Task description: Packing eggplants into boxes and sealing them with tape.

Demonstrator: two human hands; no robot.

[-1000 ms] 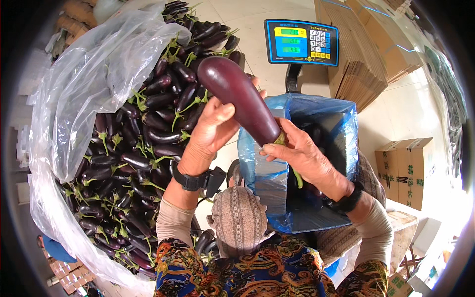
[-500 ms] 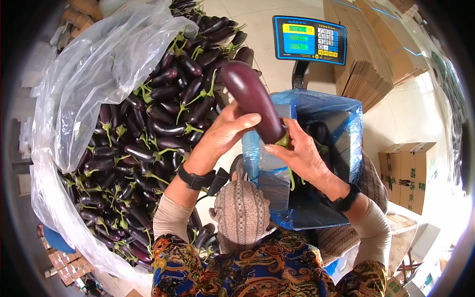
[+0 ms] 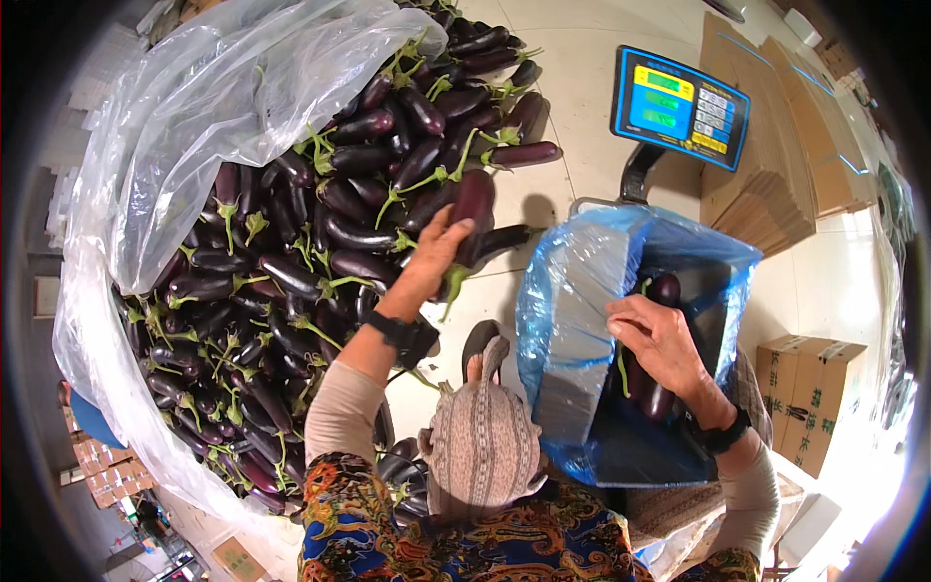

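Note:
A large heap of dark purple eggplants (image 3: 291,281) with green stems lies on a clear plastic sheet (image 3: 194,116) to my left. My left hand (image 3: 432,257) reaches into the heap's right edge, its fingers closed around one eggplant (image 3: 473,206). My right hand (image 3: 659,339) rests inside the mouth of a blue plastic bag (image 3: 572,320), fingers bent over eggplants (image 3: 652,398) lying in it. Whether that hand grips anything is hidden. A black watch band sits on each wrist.
A digital scale display (image 3: 679,107) on a post stands behind the bag. Flattened cardboard (image 3: 776,165) is stacked at the back right, and cardboard boxes (image 3: 805,398) stand at the right. A patterned cap (image 3: 482,436) and floral clothing fill the lower middle.
The big eggplant that both hands held above the bag is out of my hands. My left hand has swung left to the heap and closed on another eggplant; my right hand has dropped into the bag.

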